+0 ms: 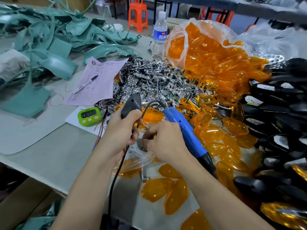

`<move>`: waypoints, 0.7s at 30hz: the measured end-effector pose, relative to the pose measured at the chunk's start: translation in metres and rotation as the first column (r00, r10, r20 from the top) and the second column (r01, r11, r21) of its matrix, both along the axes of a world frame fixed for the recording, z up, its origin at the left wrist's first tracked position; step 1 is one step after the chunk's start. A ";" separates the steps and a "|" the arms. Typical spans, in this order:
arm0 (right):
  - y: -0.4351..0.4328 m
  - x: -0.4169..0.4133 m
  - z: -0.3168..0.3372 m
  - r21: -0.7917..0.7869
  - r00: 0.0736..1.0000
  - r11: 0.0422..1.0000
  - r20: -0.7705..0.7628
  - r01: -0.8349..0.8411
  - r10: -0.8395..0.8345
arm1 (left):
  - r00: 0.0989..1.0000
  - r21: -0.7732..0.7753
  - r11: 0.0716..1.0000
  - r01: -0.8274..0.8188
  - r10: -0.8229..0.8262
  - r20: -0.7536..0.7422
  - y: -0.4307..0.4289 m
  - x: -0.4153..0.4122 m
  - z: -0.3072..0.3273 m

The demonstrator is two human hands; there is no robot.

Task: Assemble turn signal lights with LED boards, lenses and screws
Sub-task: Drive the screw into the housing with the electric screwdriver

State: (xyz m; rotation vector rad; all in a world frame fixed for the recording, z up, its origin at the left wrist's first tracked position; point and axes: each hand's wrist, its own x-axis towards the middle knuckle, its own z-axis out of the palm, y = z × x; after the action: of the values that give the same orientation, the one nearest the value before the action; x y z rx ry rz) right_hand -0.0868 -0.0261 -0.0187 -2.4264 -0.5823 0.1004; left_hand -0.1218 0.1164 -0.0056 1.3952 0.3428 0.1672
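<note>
Grey table [54, 151]: orange lenses [216, 63], black housings [282, 113] heaped.

Grey surface [54, 146], bare at 8 o'clock. Teal panels [58, 47] heaped at 10. Pink form [99, 77] nearer centre at 10, pen [86, 83] lying on it. Green timer [89, 116] on white sheet [73, 119] at 9. Chrome reflectors [152, 80] piled at 12, bottle [159, 35] upright behind. Bag [182, 30] of orange lenses [216, 63] at 1, more loose at 5. Black housings [282, 122] stacked at 3.

Grey table [54, 156], orange stool [137, 15] behind
</note>
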 end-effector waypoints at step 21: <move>-0.078 0.006 0.069 0.483 0.908 0.784 -0.060 0.389 -0.414 | 0.990 0.355 0.932 0.069 -0.107 0.089 -0.094 0.009 0.015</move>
State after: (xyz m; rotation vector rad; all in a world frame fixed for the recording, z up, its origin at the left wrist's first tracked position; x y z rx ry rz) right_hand -0.0805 -0.1038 0.0501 -2.0006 -0.0721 -0.2613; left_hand -0.1129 0.0226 0.0098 1.7456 0.1639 0.2371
